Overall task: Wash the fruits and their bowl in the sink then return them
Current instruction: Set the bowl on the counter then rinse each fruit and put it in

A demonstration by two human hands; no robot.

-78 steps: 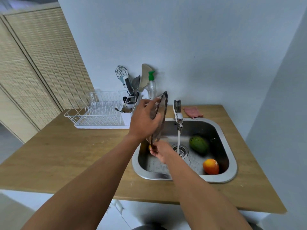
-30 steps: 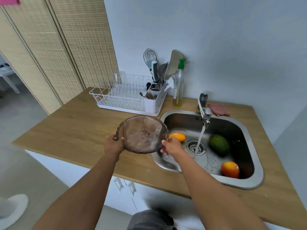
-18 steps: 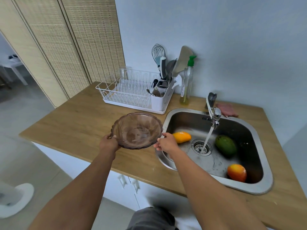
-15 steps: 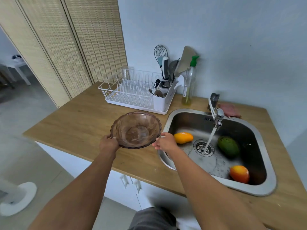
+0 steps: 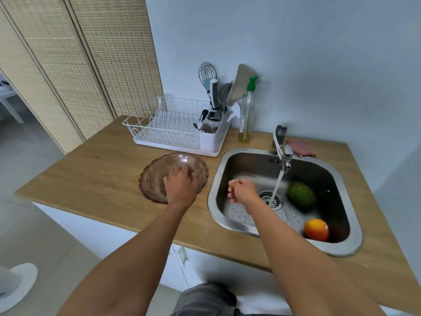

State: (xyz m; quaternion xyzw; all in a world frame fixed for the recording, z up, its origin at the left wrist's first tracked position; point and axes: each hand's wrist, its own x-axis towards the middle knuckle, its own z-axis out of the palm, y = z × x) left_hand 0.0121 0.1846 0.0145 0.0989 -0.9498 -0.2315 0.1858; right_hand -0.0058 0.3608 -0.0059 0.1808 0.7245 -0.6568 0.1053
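The brown glass bowl (image 5: 155, 176) sits upright on the wooden counter, just left of the steel sink (image 5: 211, 201). My left hand (image 5: 181, 187) lies over its near right side with fingers spread inside it. My right hand (image 5: 242, 191) is low in the sink's left part, fingers curled around the yellow fruit (image 5: 230, 185), of which only a sliver shows. A green fruit (image 5: 300, 194) lies right of the drain. An orange fruit (image 5: 316, 229) rests in the sink's near right corner.
Water runs from the faucet (image 5: 282, 151) onto the drain. A white dish rack (image 5: 168, 128) with a utensil holder (image 5: 211, 135) stands behind the bowl. A soap bottle (image 5: 247, 115) and a pink cloth (image 5: 300, 148) are at the back. The counter's front edge is close.
The bowl went from held in both hands above the counter down onto the counter. My right hand left its rim and dropped into the sink onto the yellow fruit. My left hand shifted over the bowl.
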